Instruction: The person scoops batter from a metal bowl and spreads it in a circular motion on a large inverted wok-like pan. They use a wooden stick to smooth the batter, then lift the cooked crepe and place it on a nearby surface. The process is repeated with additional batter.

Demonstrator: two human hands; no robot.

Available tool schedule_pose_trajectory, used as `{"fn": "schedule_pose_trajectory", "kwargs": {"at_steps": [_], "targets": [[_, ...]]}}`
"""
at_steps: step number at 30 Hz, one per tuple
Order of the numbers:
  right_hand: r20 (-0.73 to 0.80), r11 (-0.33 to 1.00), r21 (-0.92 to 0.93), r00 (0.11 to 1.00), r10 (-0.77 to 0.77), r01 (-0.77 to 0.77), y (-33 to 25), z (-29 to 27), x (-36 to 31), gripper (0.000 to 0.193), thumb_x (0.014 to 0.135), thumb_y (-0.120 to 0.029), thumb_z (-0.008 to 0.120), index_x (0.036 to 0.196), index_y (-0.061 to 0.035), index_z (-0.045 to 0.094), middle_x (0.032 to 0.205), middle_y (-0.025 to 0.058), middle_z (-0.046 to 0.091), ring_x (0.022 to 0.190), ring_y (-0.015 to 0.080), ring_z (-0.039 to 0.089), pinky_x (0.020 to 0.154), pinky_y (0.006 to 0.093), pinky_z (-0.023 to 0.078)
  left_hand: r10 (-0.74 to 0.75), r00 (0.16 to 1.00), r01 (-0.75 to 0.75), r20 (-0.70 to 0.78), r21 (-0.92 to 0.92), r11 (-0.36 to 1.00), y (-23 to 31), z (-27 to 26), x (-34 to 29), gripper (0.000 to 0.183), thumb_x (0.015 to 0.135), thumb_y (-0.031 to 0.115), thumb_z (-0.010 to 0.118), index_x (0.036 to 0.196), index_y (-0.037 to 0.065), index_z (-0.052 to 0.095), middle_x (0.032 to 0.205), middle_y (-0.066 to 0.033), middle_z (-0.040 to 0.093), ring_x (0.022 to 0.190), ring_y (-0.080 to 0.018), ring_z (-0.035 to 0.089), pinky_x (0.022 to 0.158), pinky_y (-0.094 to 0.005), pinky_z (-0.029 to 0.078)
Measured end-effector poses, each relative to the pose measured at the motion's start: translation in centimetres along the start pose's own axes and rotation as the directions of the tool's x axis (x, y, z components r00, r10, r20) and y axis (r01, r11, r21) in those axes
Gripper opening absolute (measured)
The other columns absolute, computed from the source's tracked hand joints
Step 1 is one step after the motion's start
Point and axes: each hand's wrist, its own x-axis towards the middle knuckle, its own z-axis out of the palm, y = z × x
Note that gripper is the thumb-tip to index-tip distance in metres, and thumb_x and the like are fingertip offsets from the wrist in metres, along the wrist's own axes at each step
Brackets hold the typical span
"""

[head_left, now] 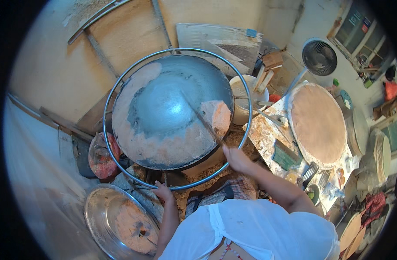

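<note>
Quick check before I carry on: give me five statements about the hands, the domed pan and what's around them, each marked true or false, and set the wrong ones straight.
1. The right hand holds a thin stick that reaches over the domed pan. True.
2. The peach-coloured lump shows over the pan's left side. False: the lump shows over its right side.
3. A round metal ring encircles the pan in this view. True.
4. The shiny metal basin is to the person's right. False: the basin is at the lower left.
5. A dark round fan is at the upper right. True.
</note>
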Motion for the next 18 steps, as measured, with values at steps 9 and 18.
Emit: {"fn": "schedule_pose_trajectory", "kwargs": {"at_steps": [9,18], "targets": [[-0.107,0.997,-0.077,0.994,0.008,-0.017,-1.1,-2.3,3.0,0.059,0.102,-0.036,0.025,0.085,0.0077,0.06,0.076,0.0289,0.063,0.077,0.0479,0.061,0.07,0.0532,0.049,0.267,0.947,-0.249,-0.176,0.12,0.961,-1.0,-2.4,10.4,0.057,0.101,0.038,0.037,0.107,-0.016,0.052,0.108,-0.0363,0.057,0.098,-0.0526,0.051,0.09,-0.0492,0.039],[-0.092,0.987,-0.158,0.995,0.027,-0.041,3.1,-1.3,2.4,0.061,0.102,-0.043,0.027,0.082,0.0031,0.061,0.074,0.0288,0.061,0.079,0.0471,0.061,0.072,0.0525,0.05,-0.019,0.995,0.04,0.1,-0.214,0.976,-0.2,-2.5,2.8,0.05,0.101,0.041,0.041,0.102,-0.007,0.054,0.073,-0.013,0.055,0.053,-0.0192,0.055,0.042,-0.0327,0.049]]}}
